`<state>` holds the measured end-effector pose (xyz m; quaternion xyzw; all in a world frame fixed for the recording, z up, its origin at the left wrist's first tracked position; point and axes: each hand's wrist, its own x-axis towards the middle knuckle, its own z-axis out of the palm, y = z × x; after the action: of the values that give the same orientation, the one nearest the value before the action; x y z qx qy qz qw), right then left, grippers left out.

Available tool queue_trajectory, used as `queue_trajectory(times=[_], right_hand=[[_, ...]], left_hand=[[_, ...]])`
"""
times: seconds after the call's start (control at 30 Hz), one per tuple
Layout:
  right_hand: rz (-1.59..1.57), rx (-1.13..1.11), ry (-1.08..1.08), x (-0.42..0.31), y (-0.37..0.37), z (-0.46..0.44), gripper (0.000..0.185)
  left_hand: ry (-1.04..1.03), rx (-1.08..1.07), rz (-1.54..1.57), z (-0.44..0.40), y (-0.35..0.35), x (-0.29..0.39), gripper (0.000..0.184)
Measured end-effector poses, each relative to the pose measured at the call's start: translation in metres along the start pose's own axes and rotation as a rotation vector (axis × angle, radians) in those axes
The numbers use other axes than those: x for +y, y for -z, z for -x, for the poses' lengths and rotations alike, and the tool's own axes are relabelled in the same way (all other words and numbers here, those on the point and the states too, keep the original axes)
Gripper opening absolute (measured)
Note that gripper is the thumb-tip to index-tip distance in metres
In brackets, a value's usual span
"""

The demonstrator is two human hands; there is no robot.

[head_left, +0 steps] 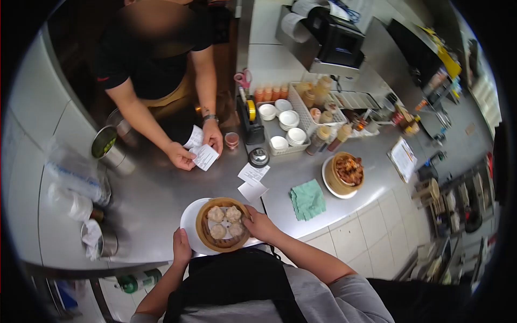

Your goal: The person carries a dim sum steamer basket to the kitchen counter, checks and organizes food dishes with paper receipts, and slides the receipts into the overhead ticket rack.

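Observation:
Just in front of my body, a round bamboo steamer [201, 232] with several pale dumplings [233, 213] inside sits on a white plate [189, 220], off toward its right side. My left hand [182, 245] is closed on the plate's left edge, thumb up. The steamer's right wall is gripped by my right hand [260, 224], whose fingertips reach over the rim. Whether the plate rests on the steel counter [156, 215] or is slightly raised, I cannot tell. Two paper slips [253, 173] lie just beyond the steamer, beside a call bell [259, 157].
Across the counter, another person's hands [183, 156] hold paper slips [205, 157]. To the right are a green cloth [308, 199] and a second steamer of brown food [349, 171] on a plate. Small white bowls [289, 118], sauce bottles [340, 137] and a tape dispenser [251, 126] stand behind.

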<state>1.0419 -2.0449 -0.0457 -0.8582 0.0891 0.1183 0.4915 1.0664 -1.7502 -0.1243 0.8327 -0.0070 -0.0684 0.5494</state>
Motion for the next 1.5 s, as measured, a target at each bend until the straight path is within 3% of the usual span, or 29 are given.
queue_trajectory(times=[0.03,0.2,0.3,0.4,0.43,0.47,0.53,0.57,0.63,0.67,0.73,0.83,0.9,1.0,1.03,1.1,1.13,1.23,1.37,1.43,1.5], right_hand=[[0.069,-0.018,0.106,-0.002,0.002,-0.01,0.048],[0.212,-0.216,0.3,-0.003,-0.003,-0.051,0.052],[0.29,-0.204,0.437,-0.01,0.022,-0.057,0.053],[0.073,-0.017,0.372,-0.027,0.115,-0.079,0.038],[0.087,0.186,0.486,-0.027,0.157,-0.096,0.035],[0.142,0.373,0.315,-0.041,0.201,-0.1,0.032],[0.491,0.686,0.481,-0.012,0.287,-0.148,0.033],[0.656,0.73,0.428,0.009,0.326,-0.175,0.033],[0.808,0.547,0.143,0.014,0.365,-0.197,0.029],[0.806,0.542,0.161,0.012,0.367,-0.206,0.029],[0.984,0.391,-0.094,0.011,0.368,-0.217,0.031],[1.122,0.299,-0.223,0.012,0.374,-0.24,0.03],[1.139,0.358,-0.15,0.03,0.387,-0.252,0.027],[1.109,0.702,0.07,0.067,0.411,-0.272,0.026],[1.111,0.699,0.071,0.06,0.407,-0.264,0.026],[0.998,0.88,0.42,0.042,0.395,-0.238,0.024],[0.879,0.889,0.465,0.025,0.38,-0.221,0.024],[0.609,0.704,0.638,0.0,0.321,-0.168,0.024],[0.364,0.233,0.611,0.023,0.198,-0.109,0.024],[0.19,-0.007,0.353,0.025,0.137,-0.074,0.037],[0.109,-0.113,0.236,0.014,0.091,-0.053,0.045]], left_hand=[[-0.043,0.033,-0.254,0.007,-0.003,0.001,0.049],[0.089,0.179,-0.177,0.031,-0.028,-0.009,0.055],[0.078,0.276,-0.05,0.043,-0.034,-0.001,0.056],[0.117,0.291,0.19,0.054,-0.036,-0.011,0.059],[0.13,0.318,0.253,0.055,-0.036,-0.012,0.06],[0.124,0.314,0.231,0.057,-0.036,-0.013,0.061],[0.151,0.331,0.235,0.059,-0.038,-0.004,0.061],[0.161,0.33,0.241,0.057,-0.038,0.001,0.061],[0.167,0.358,0.248,0.056,-0.039,0.002,0.06],[0.174,0.361,0.253,0.055,-0.038,0.004,0.06],[0.189,0.372,0.255,0.059,-0.039,0.007,0.06],[0.182,0.375,0.281,0.055,-0.04,0.007,0.06],[0.2,0.369,0.295,0.056,-0.039,0.004,0.06],[0.19,0.381,0.27,0.053,-0.038,0.006,0.058],[0.196,0.385,0.254,0.055,-0.038,0.007,0.058],[0.207,0.385,0.298,0.054,-0.037,0.006,0.058],[0.208,0.388,0.342,0.054,-0.036,0.008,0.057],[0.298,0.394,0.375,0.049,-0.03,0.017,0.057],[0.405,0.348,0.353,0.036,-0.022,0.022,0.049],[0.288,0.271,0.408,0.027,-0.021,0.008,0.045],[0.145,0.157,0.121,0.02,-0.018,0.017,0.045]])
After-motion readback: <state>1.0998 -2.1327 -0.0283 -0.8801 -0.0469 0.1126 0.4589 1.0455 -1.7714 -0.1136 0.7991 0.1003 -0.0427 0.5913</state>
